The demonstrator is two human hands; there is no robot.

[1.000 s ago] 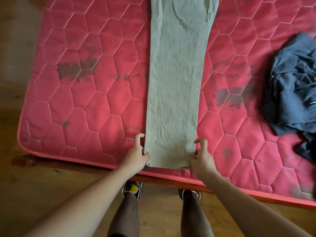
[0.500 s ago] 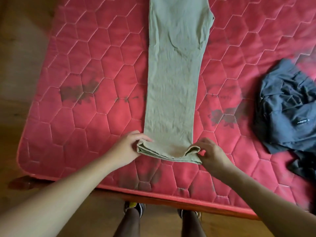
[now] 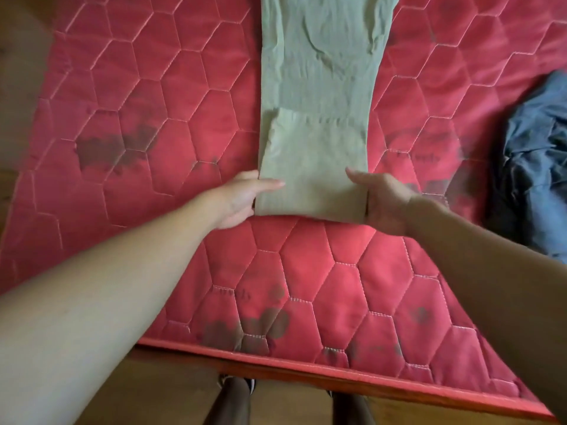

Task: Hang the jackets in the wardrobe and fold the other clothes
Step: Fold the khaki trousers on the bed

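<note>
Trousers (image 3: 316, 87) – hem now folded farther up the mattress (image 3: 184, 96) – left grip (image 3: 239, 197) and right grip (image 3: 383, 200) pinching the fold's sides.

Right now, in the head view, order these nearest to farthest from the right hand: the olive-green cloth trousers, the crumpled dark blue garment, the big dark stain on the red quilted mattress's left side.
1. Olive-green cloth trousers: touching the right hand, just left of it.
2. Crumpled dark blue garment: at the frame's right edge.
3. Big dark stain: far left, past the trousers.

L hand (image 3: 241, 199), R hand (image 3: 385, 202) pinch, thumbs on top; arms outstretched.
</note>
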